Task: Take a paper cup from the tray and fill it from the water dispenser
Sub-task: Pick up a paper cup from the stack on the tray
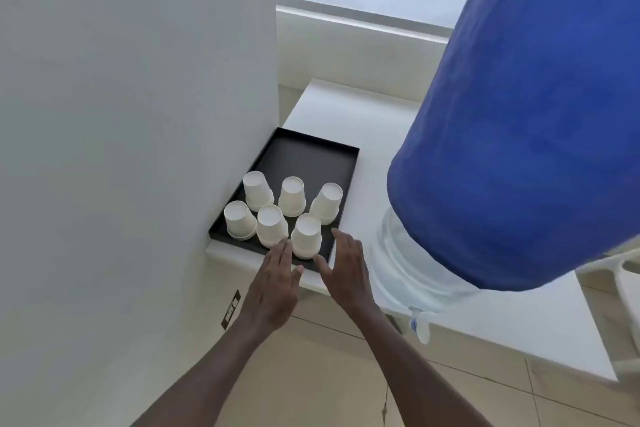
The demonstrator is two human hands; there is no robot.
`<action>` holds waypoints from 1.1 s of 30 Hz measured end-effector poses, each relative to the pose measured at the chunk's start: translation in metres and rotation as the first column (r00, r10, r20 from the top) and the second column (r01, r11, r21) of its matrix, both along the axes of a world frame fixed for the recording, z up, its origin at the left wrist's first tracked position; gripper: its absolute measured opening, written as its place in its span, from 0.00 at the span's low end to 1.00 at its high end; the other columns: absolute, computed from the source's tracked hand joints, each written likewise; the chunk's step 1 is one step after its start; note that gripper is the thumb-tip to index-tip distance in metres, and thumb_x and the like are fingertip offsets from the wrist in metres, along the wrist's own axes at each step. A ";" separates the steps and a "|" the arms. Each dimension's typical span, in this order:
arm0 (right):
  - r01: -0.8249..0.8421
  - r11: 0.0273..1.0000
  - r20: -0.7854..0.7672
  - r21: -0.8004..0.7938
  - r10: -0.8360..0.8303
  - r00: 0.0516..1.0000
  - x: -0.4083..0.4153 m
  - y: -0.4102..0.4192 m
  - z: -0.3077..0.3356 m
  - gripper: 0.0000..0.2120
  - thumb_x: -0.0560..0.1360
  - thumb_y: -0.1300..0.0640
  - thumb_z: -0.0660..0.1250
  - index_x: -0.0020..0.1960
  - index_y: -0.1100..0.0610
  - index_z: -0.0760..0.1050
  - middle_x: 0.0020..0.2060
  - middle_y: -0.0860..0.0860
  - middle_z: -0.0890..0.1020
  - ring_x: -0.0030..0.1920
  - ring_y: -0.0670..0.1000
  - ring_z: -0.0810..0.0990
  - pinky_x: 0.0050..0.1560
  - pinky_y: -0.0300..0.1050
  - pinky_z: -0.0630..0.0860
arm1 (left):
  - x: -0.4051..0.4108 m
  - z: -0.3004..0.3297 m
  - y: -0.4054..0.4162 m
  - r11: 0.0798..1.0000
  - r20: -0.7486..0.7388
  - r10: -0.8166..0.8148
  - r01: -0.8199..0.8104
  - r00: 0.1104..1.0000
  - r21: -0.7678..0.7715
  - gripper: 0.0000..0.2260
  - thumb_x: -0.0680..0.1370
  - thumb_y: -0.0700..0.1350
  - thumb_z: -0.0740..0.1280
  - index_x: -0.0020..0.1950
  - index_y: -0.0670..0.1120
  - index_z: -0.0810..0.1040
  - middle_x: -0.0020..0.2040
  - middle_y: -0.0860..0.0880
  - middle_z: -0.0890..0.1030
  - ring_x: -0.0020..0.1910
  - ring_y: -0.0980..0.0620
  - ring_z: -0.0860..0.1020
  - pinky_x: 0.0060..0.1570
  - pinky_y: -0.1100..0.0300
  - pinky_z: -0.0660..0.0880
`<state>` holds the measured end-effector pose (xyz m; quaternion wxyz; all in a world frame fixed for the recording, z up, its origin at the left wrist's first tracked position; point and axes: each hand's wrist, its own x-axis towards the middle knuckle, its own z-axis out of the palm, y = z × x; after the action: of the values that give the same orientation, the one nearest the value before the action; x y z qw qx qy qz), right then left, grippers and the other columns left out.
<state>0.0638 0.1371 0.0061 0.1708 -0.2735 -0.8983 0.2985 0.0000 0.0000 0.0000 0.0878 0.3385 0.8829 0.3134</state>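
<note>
Several white paper cups stand upside down on a black tray [311,156] at the left end of a white counter. The nearest cup [306,236] sits by the tray's front edge. My left hand [277,282] is just left of it, fingers apart, holding nothing. My right hand [346,269] is just right of it, also spread and empty. Both hands flank the cup; I cannot tell if they touch it. The water dispenser is a large bottle under a blue cover [519,135], with a small white and blue tap [419,324] at its base over the counter's front edge.
A white wall [138,114] rises directly left of the tray. The white counter [363,121] runs back toward a window sill. Beige tiled floor [311,374] lies below. A white frame [620,270] shows at the right edge. A dark wall plate [231,309] sits under the counter.
</note>
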 end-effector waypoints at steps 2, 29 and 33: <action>0.012 1.000 -0.031 -0.015 -0.013 0.999 -0.012 0.001 -0.002 0.28 0.71 0.52 0.72 0.68 0.57 0.68 0.61 0.51 0.77 0.61 0.54 0.71 0.56 0.49 0.74 | -0.004 -0.005 0.004 1.000 0.030 0.003 -0.003 1.000 0.008 0.25 0.82 0.47 0.56 0.78 0.42 0.55 0.79 0.45 0.58 0.78 0.51 0.54 0.74 0.61 0.51; 0.035 0.993 -0.181 0.111 -0.015 0.983 -0.053 0.000 0.032 0.28 0.70 0.55 0.72 0.67 0.57 0.68 0.61 0.53 0.77 0.60 0.55 0.73 0.54 0.51 0.75 | -0.015 -0.018 0.008 0.993 0.279 0.046 -0.075 0.959 0.092 0.21 0.81 0.42 0.56 0.74 0.40 0.62 0.74 0.42 0.67 0.74 0.45 0.64 0.72 0.54 0.60; 0.056 0.998 -0.286 0.029 -0.045 0.957 -0.042 0.003 0.049 0.27 0.70 0.57 0.73 0.67 0.57 0.69 0.61 0.53 0.77 0.60 0.54 0.74 0.56 0.42 0.71 | -0.007 -0.006 0.015 0.925 0.305 0.193 -0.277 0.933 0.261 0.16 0.80 0.40 0.58 0.67 0.40 0.71 0.63 0.45 0.76 0.62 0.46 0.73 0.57 0.63 0.62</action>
<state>0.0222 0.1401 0.0555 0.3111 -0.2472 -0.8623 0.3138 -0.0074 0.0148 -0.0062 0.1178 0.1920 0.8388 0.4956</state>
